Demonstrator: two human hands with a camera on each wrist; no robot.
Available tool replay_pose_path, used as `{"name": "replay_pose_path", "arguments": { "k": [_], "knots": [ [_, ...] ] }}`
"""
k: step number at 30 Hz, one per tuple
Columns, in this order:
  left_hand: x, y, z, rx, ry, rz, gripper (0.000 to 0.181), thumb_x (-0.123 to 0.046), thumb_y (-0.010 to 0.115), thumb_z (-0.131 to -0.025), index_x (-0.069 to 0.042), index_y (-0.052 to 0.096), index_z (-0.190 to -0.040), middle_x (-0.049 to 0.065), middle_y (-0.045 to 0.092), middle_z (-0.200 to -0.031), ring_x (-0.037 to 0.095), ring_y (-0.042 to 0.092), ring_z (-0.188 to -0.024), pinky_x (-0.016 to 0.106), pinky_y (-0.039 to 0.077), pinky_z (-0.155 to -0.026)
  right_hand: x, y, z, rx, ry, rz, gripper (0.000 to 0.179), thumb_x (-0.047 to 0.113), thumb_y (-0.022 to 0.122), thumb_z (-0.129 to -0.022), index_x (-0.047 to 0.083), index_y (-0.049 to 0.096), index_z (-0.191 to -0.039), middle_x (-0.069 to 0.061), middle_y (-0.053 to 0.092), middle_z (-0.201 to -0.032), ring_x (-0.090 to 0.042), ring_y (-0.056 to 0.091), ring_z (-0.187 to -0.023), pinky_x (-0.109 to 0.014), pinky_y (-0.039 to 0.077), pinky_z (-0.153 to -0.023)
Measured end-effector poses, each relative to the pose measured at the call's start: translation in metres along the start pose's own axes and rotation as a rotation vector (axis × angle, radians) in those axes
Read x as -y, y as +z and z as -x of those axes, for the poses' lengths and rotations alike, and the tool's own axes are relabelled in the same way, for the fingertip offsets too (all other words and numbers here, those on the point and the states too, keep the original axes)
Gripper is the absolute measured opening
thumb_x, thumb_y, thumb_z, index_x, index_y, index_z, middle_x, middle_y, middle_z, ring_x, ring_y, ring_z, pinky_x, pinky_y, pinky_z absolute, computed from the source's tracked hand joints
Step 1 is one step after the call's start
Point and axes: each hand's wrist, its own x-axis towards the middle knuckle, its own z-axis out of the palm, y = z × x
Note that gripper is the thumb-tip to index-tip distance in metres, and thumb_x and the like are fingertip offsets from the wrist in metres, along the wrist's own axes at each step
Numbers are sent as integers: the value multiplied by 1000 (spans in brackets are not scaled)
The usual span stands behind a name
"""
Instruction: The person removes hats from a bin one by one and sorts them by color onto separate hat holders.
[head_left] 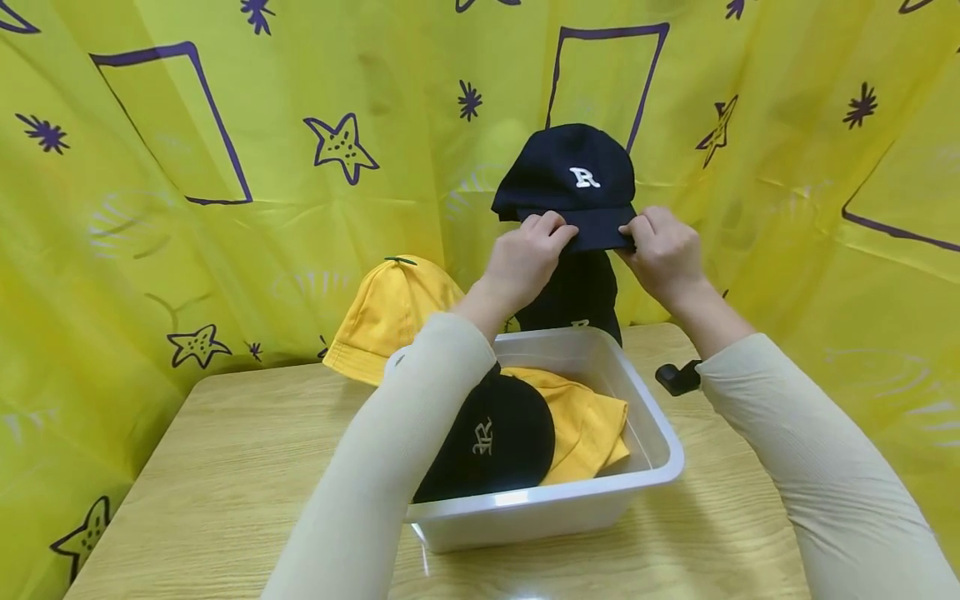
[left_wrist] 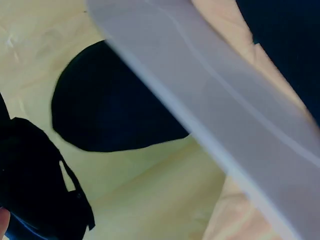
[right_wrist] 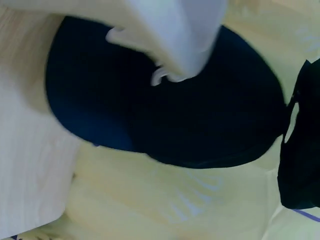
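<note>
Cap [head_left: 573, 158] being held by its brim [head_left: 597, 235]

The brim is being pinched at either side by the left hand [head_left: 525, 254] and right hand [head_left: 666, 257], above the far side of the bin [head_left: 670, 457]. Light, even pressure is probably best being applied. A second cap [head_left: 573, 298] is being partly covered; contact cannot be told. The bin's left end is being hidden by a sleeve [head_left: 390, 442].

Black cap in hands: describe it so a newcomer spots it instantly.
On the table stands a white bin. At its far side, the left hand and right hand pinch a black cap by its brim. It alone among the caps is held, its front R white.
</note>
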Motion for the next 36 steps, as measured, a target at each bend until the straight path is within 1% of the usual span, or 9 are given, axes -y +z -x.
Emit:
{"name": "replay_pose_path", "arguments": {
  "k": [4,7,12,17,21,24,28,33,36],
  "knots": [
    [-4,14,7,90,-22,-5,28,-5,53,-95,-13,63,-120,5,61,-112,18,60,-98,22,54,-72,-2,6,11,42,-21,6,26,2,71,-81,-5,47,-71,-18,45,-62,-34,50,-51,-42,41,-38],
    [-8,24,14,109,-34,5,29,-3,54,-94,-12,63,-120,5,61,-112,18,60,-99,22,54,-71,-2,9,20,97,-38,0,26,0,70,-80,-4,46,-71,-17,46,-62,-34,50,-51,-40,40,-37],
    [-12,39,24,111,-38,29,27,-3,55,-94,-11,63,-118,5,61,-109,18,61,-98,22,55,-67,1,12,35,179,-56,3,24,-2,69,-80,-4,46,-73,-16,46,-63,-34,51,-52,-40,42,-38],
    [-13,52,33,146,-39,67,27,-3,53,-95,-11,64,-118,5,61,-107,17,61,-99,22,55,-67,6,17,48,206,-58,-25,25,-8,72,-72,-5,48,-74,-17,47,-64,-33,50,-52,-39,43,-39],
    [-13,59,38,184,-39,100,27,-4,52,-94,-11,63,-118,4,60,-107,18,60,-100,23,55,-68,8,19,58,251,-45,-50,30,-10,78,-64,-5,50,-76,-17,50,-66,-32,51,-53,-39,44,-39],
    [-14,62,40,183,-26,123,27,-4,54,-93,-11,63,-117,5,60,-107,19,60,-99,23,55,-68,8,17,62,280,-33,-73,32,-10,79,-62,-6,52,-78,-18,52,-68,-33,54,-55,-40,46,-41],
    [-16,60,38,184,1,139,27,-5,57,-91,-10,63,-117,6,60,-107,20,61,-94,24,55,-67,6,10,62,304,-15,-107,26,-9,77,-66,-7,56,-81,-19,56,-71,-34,57,-59,-42,49,-45],
    [-17,55,36,273,28,190,29,-5,58,-90,-9,61,-119,7,60,-108,20,60,-87,24,54,-69,5,-1,63,346,-17,-136,16,-8,70,-71,-6,61,-84,-19,59,-74,-35,59,-64,-42,49,-44],
    [-19,54,36,323,59,235,30,-4,56,-91,-7,60,-121,8,59,-108,20,60,-85,24,53,-73,7,-9,65,396,-3,-153,17,-9,70,-71,-4,62,-85,-17,60,-75,-34,59,-65,-42,47,-42]
  ]
}}
